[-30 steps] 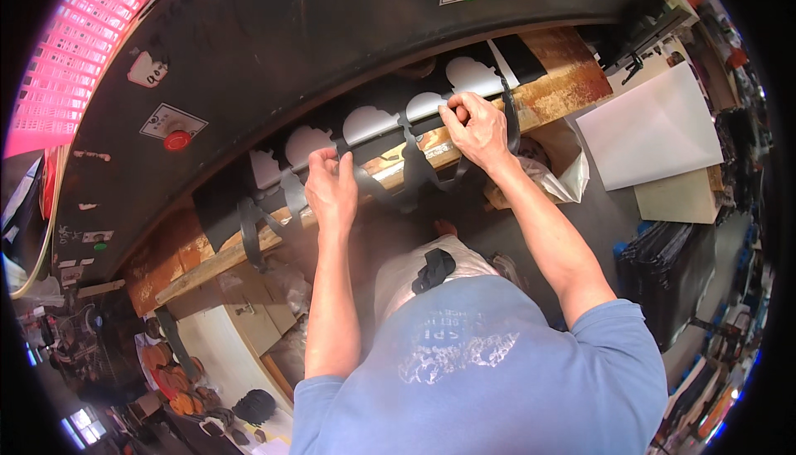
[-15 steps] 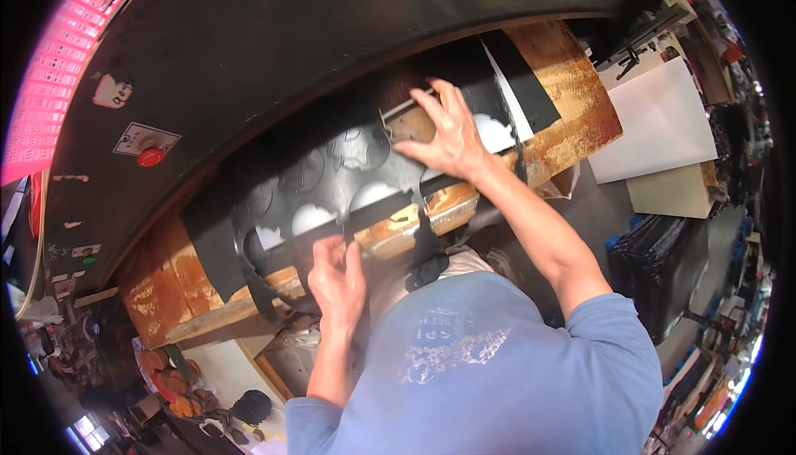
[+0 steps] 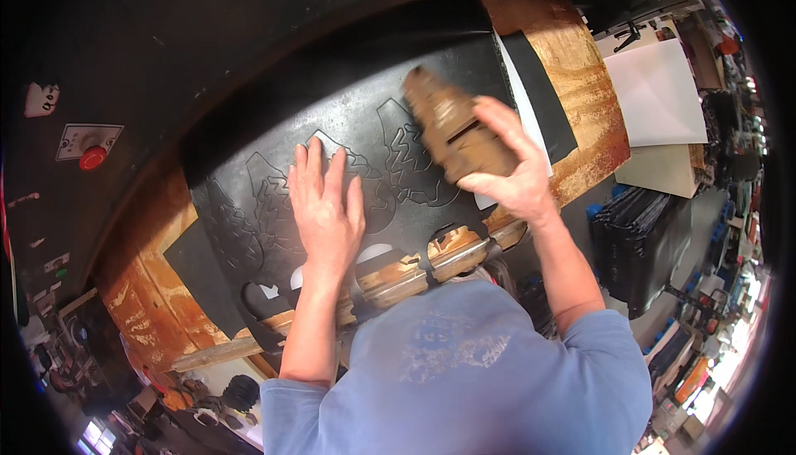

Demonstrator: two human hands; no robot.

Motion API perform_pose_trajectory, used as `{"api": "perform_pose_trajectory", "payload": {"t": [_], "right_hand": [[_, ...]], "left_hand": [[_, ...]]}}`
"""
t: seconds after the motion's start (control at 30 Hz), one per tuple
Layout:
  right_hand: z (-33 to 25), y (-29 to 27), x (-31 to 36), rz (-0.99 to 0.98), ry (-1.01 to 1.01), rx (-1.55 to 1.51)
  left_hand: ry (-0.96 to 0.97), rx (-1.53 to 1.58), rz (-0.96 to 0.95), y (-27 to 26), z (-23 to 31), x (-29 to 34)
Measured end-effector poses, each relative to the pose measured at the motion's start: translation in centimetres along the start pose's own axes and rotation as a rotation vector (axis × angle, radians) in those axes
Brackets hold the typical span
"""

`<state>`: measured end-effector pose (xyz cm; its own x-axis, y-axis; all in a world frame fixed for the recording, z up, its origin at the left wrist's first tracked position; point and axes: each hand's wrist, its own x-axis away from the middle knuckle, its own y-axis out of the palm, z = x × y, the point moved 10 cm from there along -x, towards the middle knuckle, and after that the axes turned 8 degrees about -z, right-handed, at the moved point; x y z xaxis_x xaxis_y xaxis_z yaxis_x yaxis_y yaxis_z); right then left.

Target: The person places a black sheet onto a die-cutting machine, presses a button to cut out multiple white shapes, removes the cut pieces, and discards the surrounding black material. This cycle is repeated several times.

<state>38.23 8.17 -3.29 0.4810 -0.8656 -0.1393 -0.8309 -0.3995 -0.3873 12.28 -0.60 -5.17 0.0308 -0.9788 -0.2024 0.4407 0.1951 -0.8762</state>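
A black, leather-like sheet [image 3: 365, 94] lies across a worn wooden board [image 3: 145, 293]. Several jagged shapes are outlined in it, such as a cut shape [image 3: 398, 136] in the middle. My left hand [image 3: 326, 215] rests flat on the sheet with its fingers stretched out, over one of these outlines. My right hand [image 3: 518, 177] grips a brown cutting die [image 3: 456, 128] with a dark slot, thumb on the near side and fingers on the far side. The die is blurred and tilted over the sheet's right part; I cannot tell whether it touches. Cut-out scrap [image 3: 356, 289] hangs at the near edge.
A dark machine body with a red push button [image 3: 93, 157] spans the far side and upper left. White paper [image 3: 518, 90] shows beside the sheet's right edge. At the right are a white sheet [image 3: 659, 94] on boards and a stack of black material [image 3: 638, 244].
My left hand has moved from the near edge onto the sheet. My right hand has closed on the die and shifted right with it. The sheet has slid nearer, showing more outlines.
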Motion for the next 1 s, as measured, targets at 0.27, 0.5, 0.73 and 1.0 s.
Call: {"api": "perform_pose_trajectory", "payload": {"t": [0.27, 0.5, 0.73, 1.0], "right_hand": [[3.5, -3.2, -2.0, -0.011, -0.040, 0.415], [3.4, -4.0, -2.2, -0.026, -0.137, 0.405], [2.6, -4.0, -2.6, -0.084, -0.216, 0.414], [2.9, -4.2, -3.2, -0.037, -0.167, 0.407]], "left_hand": [[0.006, 0.007, 0.041, 0.3, 0.6, -0.6], [0.024, 0.008, 0.055, 0.0, 1.4, -1.2], [0.106, 0.101, 0.148, -2.1, 3.2, 0.3], [0.162, 0.475, 0.059, -1.8, 8.8, 11.0]]}}
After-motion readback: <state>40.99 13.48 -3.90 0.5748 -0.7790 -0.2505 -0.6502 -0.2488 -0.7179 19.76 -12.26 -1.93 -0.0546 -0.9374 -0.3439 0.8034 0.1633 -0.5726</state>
